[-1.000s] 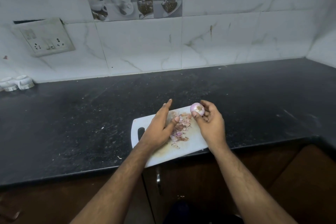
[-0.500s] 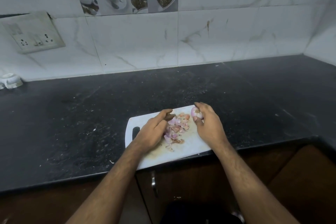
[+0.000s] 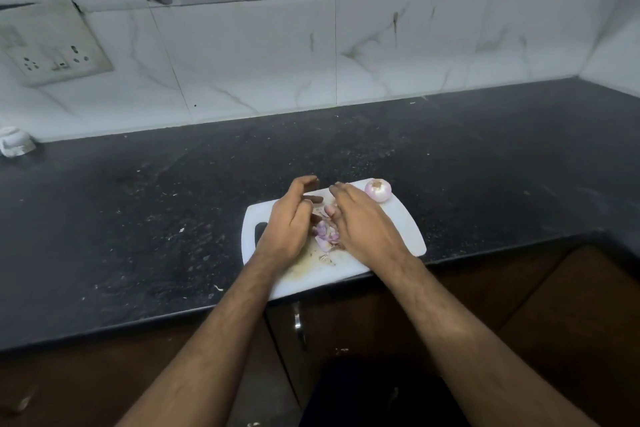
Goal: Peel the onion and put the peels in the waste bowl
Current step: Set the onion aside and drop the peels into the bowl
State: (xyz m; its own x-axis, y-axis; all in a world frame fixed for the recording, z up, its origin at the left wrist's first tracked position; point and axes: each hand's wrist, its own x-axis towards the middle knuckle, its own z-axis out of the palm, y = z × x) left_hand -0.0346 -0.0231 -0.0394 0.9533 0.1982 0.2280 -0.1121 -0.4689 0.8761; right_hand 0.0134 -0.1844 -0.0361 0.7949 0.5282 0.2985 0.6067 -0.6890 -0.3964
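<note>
A peeled pale-purple onion rests alone at the far right corner of the white cutting board. A heap of purple peels lies in the board's middle. My left hand and my right hand sit on either side of the heap, fingers curled inward and touching it, cupping the peels between them. The hands hide part of the heap. No waste bowl is in view.
The board lies at the front edge of a black stone counter with scattered crumbs. A small white object stands at the far left by the marble wall. A socket plate is on the wall. Brown cabinets lie below.
My right hand set the onion down at the board's far right corner and moved left to the peels. Both hands closed in around the heap.
</note>
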